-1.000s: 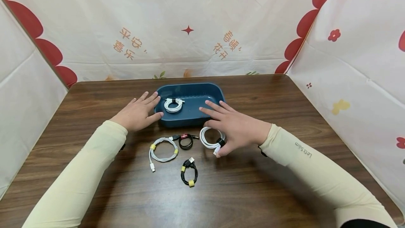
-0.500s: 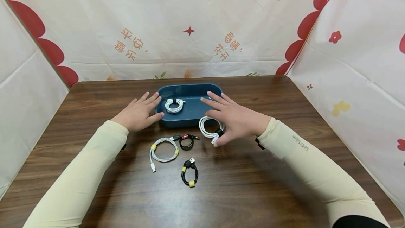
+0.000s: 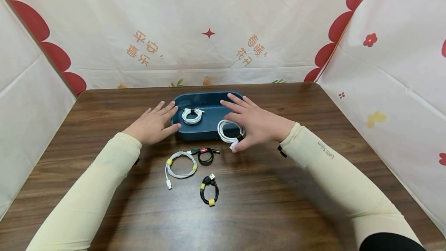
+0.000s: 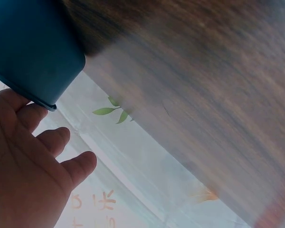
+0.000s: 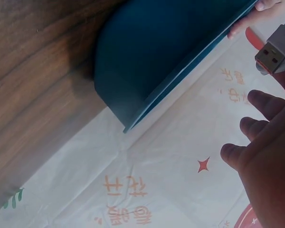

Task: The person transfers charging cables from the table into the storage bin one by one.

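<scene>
A coiled white USB cable (image 3: 227, 139) with a black strap is pinched between the thumb and forefinger of my right hand (image 3: 259, 124), over the front right rim of the blue bin (image 3: 200, 135). The right hand's other fingers spread out over the bin. In the right wrist view the cable's USB plug (image 5: 275, 51) shows close up. My left hand (image 3: 150, 125) rests its straight fingers on the bin's left end; the left wrist view shows fingertips at the rim. Inside the bin, on the left, lies another coiled white cable (image 3: 186, 119).
In front of the bin on the wooden table (image 3: 139, 212) lie a white cable with yellow ties (image 3: 181, 176), a small black cable with a red tag (image 3: 206, 162) and a black USB cable with yellow ties (image 3: 203, 195). A patterned cloth (image 3: 209, 3) stands behind the table.
My right hand has raised the coiled white cable and carried it away from me, from the table before the bin to its front right rim. The left hand keeps its place.
</scene>
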Action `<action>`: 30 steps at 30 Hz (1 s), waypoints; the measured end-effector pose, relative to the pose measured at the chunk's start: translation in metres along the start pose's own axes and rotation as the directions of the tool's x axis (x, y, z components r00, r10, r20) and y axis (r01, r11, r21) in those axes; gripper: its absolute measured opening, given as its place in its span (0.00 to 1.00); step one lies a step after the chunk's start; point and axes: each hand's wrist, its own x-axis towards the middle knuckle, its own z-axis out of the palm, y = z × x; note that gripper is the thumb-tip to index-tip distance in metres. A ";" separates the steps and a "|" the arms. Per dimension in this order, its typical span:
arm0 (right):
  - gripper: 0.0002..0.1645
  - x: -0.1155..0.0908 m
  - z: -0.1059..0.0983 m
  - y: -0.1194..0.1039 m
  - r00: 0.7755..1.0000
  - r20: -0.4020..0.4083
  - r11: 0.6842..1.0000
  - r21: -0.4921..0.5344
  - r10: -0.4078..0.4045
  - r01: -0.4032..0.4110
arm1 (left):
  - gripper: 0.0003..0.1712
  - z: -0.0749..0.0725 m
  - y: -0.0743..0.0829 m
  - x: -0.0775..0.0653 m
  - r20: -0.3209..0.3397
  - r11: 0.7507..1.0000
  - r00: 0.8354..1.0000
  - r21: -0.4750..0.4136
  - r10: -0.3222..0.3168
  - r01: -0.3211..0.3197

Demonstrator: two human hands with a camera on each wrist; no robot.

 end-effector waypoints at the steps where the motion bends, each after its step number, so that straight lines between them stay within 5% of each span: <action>1: 0.55 0.001 -0.001 0.001 1.000 0.002 1.000 0.000 0.003 -0.003 | 0.46 0.000 0.000 0.000 -0.001 1.000 1.000 -0.001 0.001 -0.001; 30: 0.55 0.040 -0.014 0.022 0.990 0.115 0.996 -0.035 0.082 -0.078 | 0.46 -0.001 0.000 -0.001 -0.009 1.000 1.000 -0.011 0.004 -0.004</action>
